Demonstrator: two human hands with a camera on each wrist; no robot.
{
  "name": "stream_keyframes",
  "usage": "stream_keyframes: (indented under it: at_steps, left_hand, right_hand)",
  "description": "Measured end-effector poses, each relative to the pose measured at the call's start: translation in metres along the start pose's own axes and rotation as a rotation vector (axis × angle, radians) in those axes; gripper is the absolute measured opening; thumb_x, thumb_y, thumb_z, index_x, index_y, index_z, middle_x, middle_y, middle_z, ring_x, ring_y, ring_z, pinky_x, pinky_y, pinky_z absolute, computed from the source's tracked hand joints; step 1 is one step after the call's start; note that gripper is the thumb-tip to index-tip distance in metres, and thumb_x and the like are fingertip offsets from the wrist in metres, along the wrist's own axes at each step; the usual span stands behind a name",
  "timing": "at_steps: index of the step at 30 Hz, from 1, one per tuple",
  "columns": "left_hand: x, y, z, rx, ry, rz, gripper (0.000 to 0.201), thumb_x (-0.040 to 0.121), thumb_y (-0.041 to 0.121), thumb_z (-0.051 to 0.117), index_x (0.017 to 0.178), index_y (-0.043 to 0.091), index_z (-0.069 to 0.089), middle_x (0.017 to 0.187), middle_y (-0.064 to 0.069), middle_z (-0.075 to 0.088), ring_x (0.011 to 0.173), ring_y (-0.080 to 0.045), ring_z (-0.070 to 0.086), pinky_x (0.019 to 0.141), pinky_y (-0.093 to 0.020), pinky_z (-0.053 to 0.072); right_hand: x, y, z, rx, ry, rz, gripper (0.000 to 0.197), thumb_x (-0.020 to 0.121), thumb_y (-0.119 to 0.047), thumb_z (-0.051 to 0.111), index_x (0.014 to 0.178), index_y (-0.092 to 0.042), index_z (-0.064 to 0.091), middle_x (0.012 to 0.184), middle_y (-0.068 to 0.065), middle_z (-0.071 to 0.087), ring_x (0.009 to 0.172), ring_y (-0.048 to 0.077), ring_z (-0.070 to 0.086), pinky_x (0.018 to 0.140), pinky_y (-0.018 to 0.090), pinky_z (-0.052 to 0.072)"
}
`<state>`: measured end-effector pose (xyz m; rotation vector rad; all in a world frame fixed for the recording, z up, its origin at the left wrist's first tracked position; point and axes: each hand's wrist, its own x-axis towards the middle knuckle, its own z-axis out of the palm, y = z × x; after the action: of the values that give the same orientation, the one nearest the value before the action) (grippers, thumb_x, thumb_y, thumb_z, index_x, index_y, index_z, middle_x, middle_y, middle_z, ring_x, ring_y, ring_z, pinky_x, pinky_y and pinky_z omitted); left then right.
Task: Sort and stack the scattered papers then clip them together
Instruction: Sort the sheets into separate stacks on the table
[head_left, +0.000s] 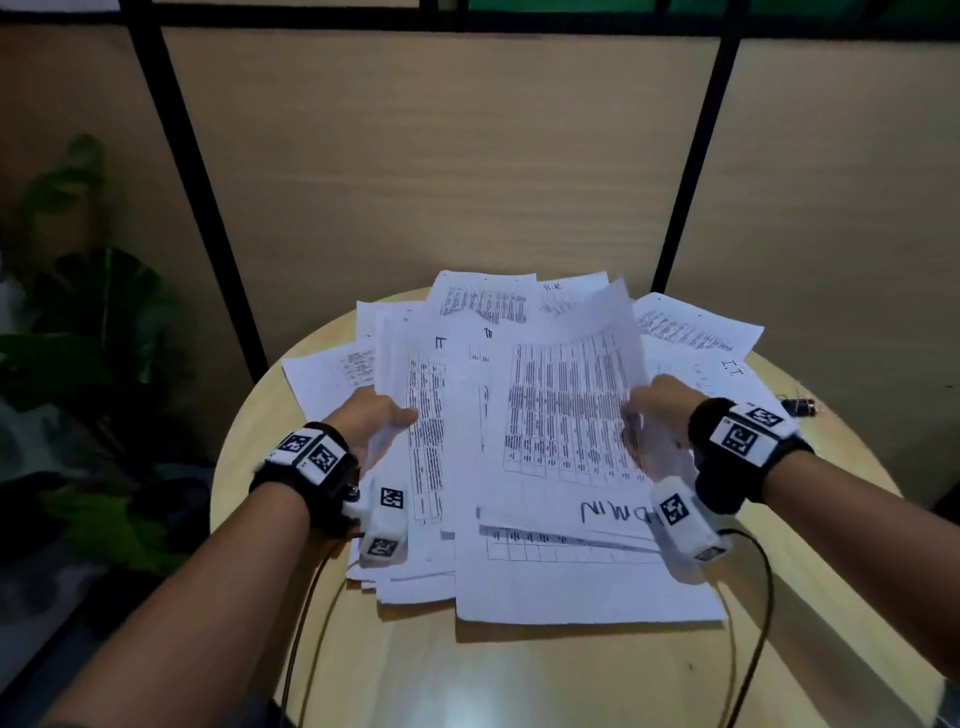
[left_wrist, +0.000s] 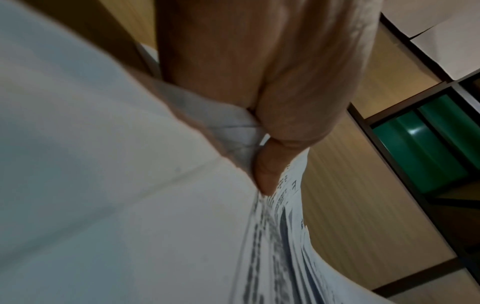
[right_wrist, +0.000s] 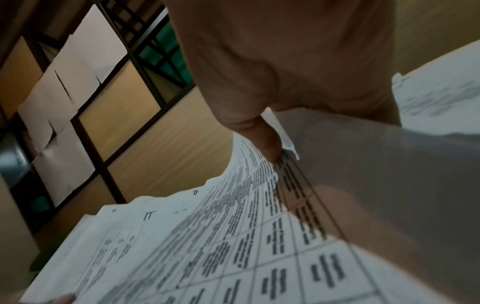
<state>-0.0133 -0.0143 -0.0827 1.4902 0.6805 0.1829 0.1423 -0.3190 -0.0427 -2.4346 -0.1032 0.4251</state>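
Note:
White printed papers (head_left: 524, 426) lie in a loose, overlapping heap on a round wooden table (head_left: 519, 670). My left hand (head_left: 382, 415) grips a bundle of sheets (left_wrist: 275, 236) at its left edge, thumb (left_wrist: 265, 170) on top. My right hand (head_left: 657, 410) pinches a sheet with a printed table (head_left: 566, 400) at its right edge and holds it raised and curled; the thumb (right_wrist: 267, 139) presses its printed face (right_wrist: 233, 236). A sheet marked "ADMIN" (head_left: 613, 512) lies at the front of the heap. A small black binder clip (head_left: 797, 406) rests on the table to the right.
A wood-panel partition with black frames (head_left: 441, 166) stands right behind the table. Dark green plants (head_left: 88, 332) fill the left side. Black cables (head_left: 748, 623) run from my wrist cameras across the table's front.

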Motion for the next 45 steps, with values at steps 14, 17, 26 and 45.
stream_keyframes:
  at_steps: [14, 17, 26, 45]
  left_hand:
    - [-0.012, -0.004, -0.007, -0.158, -0.1, 0.059, 0.051, 0.093, -0.007, 0.057, 0.142, 0.001, 0.049, 0.14, -0.01, 0.059, 0.132, -0.029, 0.052, 0.117, -0.044, 0.032]
    - [-0.009, -0.006, -0.003, -0.209, -0.101, 0.094, 0.052, 0.096, -0.009, 0.05, 0.147, 0.001, 0.042, 0.149, -0.011, 0.051, 0.139, -0.027, 0.045, 0.12, -0.041, 0.028]
    - [-0.017, -0.003, -0.001, -0.015, -0.15, 0.131, 0.085, 0.053, 0.023, 0.094, 0.127, -0.002, 0.061, 0.121, -0.014, 0.07, 0.116, -0.033, 0.066, 0.1, -0.041, 0.051]
    - [0.01, -0.009, -0.126, 0.015, 0.307, 0.071, 0.065, 0.063, 0.002, 0.086, 0.119, -0.014, 0.058, 0.123, -0.023, 0.066, 0.111, -0.042, 0.063, 0.105, -0.053, 0.044]
  right_hand:
    - [-0.001, -0.015, 0.044, 0.161, -0.036, -0.141, 0.035, 0.082, -0.019, 0.075, 0.109, -0.001, 0.062, 0.101, 0.014, 0.065, 0.093, 0.031, 0.064, 0.065, 0.028, 0.051]
    - [0.0, -0.017, 0.045, 0.369, 0.072, -0.142, 0.034, 0.081, -0.015, 0.073, 0.111, -0.003, 0.063, 0.107, 0.016, 0.067, 0.1, 0.035, 0.066, 0.081, 0.039, 0.056]
    - [-0.012, -0.051, 0.081, 0.347, 0.021, -0.345, 0.045, 0.09, -0.017, 0.066, 0.125, -0.005, 0.04, 0.109, 0.011, 0.056, 0.097, 0.029, 0.058, 0.073, 0.037, 0.053]
    - [0.012, 0.01, -0.004, -0.154, 0.153, 0.109, 0.122, 0.073, -0.029, 0.085, 0.153, -0.007, -0.004, 0.148, 0.028, 0.035, 0.131, 0.043, 0.043, 0.104, 0.047, 0.044]
